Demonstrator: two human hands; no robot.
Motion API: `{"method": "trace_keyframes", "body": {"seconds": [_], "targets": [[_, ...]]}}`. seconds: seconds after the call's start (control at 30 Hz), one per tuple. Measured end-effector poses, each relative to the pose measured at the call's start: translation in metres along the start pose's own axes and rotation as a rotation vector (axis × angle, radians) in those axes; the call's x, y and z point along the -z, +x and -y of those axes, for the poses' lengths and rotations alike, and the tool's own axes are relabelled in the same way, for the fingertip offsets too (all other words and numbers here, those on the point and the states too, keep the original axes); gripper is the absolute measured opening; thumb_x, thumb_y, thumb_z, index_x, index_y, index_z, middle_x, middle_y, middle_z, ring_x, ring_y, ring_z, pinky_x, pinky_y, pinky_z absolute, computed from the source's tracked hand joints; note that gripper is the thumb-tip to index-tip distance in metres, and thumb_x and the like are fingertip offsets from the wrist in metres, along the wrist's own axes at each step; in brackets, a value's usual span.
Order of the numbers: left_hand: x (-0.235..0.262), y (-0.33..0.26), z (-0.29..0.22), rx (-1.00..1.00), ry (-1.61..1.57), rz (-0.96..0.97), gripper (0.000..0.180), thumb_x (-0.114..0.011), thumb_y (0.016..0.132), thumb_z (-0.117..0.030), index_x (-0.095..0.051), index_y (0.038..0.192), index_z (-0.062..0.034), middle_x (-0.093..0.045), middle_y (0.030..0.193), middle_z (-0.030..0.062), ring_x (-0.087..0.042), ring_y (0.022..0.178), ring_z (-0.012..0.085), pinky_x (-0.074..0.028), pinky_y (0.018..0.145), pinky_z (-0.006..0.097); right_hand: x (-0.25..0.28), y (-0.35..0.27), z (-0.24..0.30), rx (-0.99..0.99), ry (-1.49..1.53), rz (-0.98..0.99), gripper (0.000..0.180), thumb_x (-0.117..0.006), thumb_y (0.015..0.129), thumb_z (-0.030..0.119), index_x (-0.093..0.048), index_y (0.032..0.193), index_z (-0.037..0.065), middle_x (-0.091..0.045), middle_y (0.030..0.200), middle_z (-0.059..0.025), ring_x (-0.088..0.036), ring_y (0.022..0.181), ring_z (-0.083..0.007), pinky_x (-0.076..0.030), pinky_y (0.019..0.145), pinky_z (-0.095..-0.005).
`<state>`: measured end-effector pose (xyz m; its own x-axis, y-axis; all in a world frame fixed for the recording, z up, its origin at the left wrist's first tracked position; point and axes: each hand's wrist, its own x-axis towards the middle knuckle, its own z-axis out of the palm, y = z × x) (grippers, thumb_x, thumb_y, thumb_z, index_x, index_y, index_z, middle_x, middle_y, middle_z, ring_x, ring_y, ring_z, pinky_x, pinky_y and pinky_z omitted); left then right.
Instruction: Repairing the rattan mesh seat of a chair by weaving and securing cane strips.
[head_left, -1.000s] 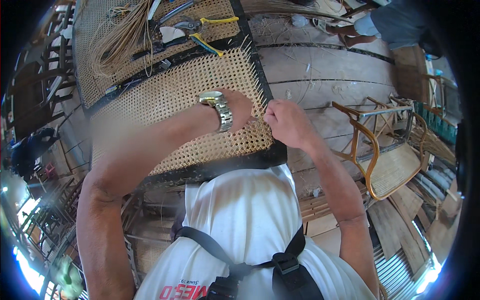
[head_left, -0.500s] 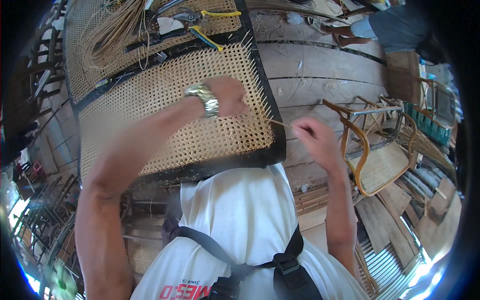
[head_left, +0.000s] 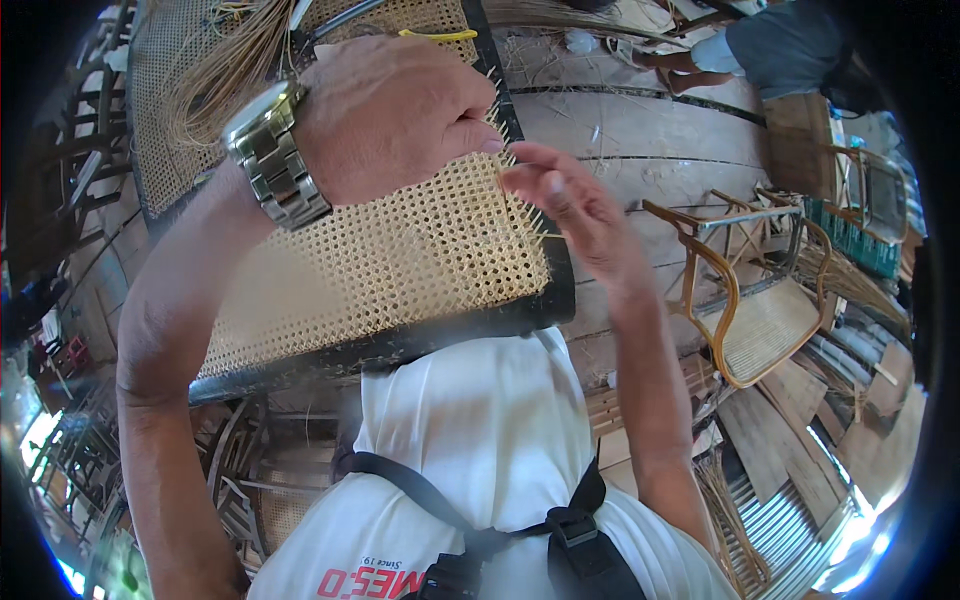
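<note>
A woven cane panel (head_left: 400,262) lies over a dark-edged board, short strand ends sticking out along its right edge. My left hand (head_left: 395,118), with a metal watch (head_left: 278,160) at the wrist, reaches over the panel to that edge. Its fingers are curled and closed; whatever they pinch is hidden. My right hand (head_left: 575,205) meets it there from the right, its fingertips drawn together at the weave's edge. Any strand in them is too fine to make out. Lower down, a single cane strand (head_left: 552,236) pokes past the edge.
Behind my left hand lie a bundle of loose cane strands (head_left: 215,85) and a yellow tool handle (head_left: 440,36). To the right stands a wooden chair frame (head_left: 735,300) with a cane seat. A person (head_left: 785,50) is at the far right, on the plank floor (head_left: 640,125).
My left hand has moved up and now covers most of the tools. My right hand has let go of the lower strand and shifted up and left to the panel's edge beside the left.
</note>
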<state>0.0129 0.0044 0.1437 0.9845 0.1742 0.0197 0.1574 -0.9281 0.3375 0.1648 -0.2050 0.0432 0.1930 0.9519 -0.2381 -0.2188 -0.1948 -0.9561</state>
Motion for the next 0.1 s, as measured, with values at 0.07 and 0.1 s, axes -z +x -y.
{"method": "trace_keyframes", "body": {"seconds": [0.07,0.1], "targets": [[-0.0044,-0.0029,-0.0008,0.061,-0.093,0.027,0.032,-0.069,0.091,-0.037,-0.068,0.082,-0.0069,-0.064,0.066,0.0102,-0.065,0.063,0.0268,-0.047,0.061,0.042,0.0019,0.0014,-0.0070,-0.053,0.034,0.050,0.041,-0.059,0.103,0.029,-0.055,0.140,0.012,-0.068,0.122,-0.0086,-0.061,0.113,-0.0173,-0.046,0.099,-0.0324],[-0.0077,-0.0079,0.0003,0.135,-0.186,0.055,0.030,-0.069,0.091,-0.036,-0.069,0.084,-0.0070,-0.064,0.066,0.0104,-0.066,0.065,0.0262,-0.047,0.063,0.043,0.0028,0.0028,-0.0101,-0.110,0.070,0.112,0.045,-0.061,0.102,0.025,-0.051,0.145,0.015,-0.066,0.124,-0.0097,-0.060,0.114,-0.0166,-0.044,0.102,-0.0304]]}}
